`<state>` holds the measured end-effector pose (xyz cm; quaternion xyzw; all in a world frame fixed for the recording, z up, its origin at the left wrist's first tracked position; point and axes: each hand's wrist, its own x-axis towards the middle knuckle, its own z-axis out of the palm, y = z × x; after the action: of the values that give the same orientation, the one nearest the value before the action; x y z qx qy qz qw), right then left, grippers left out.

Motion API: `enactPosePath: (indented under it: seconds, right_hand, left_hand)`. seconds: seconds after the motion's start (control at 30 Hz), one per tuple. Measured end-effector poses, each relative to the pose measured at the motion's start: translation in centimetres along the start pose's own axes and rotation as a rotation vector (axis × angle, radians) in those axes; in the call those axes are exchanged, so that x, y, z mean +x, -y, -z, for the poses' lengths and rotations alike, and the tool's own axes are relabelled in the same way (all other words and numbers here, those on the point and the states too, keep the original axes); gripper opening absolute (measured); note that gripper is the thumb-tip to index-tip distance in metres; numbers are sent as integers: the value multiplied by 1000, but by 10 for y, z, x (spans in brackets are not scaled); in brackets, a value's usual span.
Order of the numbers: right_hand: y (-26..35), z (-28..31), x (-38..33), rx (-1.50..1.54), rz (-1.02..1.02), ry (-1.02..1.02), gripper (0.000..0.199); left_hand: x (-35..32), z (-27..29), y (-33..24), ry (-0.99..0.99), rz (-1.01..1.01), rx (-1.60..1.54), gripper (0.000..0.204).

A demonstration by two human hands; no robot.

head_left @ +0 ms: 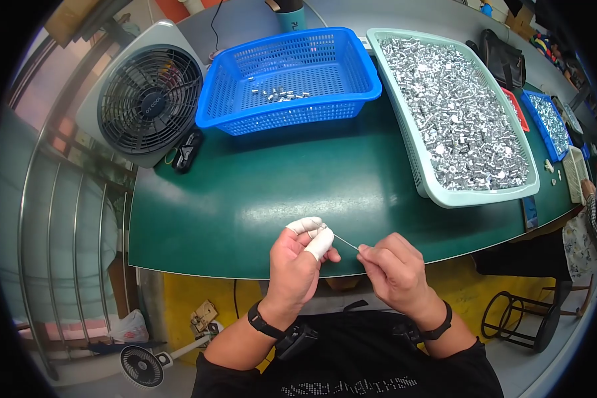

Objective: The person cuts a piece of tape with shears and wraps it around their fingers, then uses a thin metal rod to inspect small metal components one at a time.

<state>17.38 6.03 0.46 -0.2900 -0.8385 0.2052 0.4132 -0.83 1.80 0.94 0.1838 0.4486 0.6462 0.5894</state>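
My left hand [297,262] is closed in a pinch, with white finger covers on its thumb and a finger. Between those fingertips is a tiny piece, mostly hidden and too small to name. A thin metal rod [345,241] is pinched in my right hand [397,268], its far end reaching the left fingertips. Both hands are held over the front edge of the green table [259,182]. Beyond them, a blue plastic basket [288,114] has several small silvery metal pieces [282,95] on its bottom. At the right, a pale green basket [438,192] is heaped with similar pieces.
A box fan [154,99] stands at the table's left, beside a small black object [188,151]. Behind the blue basket is a teal bottle [290,16]. Farther right are a black bag [503,60], another blue basket [548,126] and another person's hand [588,189]. A stool [524,318] stands below.
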Motion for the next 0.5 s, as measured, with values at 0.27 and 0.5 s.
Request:
enactPosePath:
  seconds: [0.27, 0.5]
  right_hand:
    - [7, 9, -17, 928, -796, 68, 5]
    - [10, 7, -12, 882, -719, 118, 6]
  left_hand:
    - [15, 26, -16, 24, -46, -137, 20]
    - [14, 34, -4, 190, 225, -359, 26]
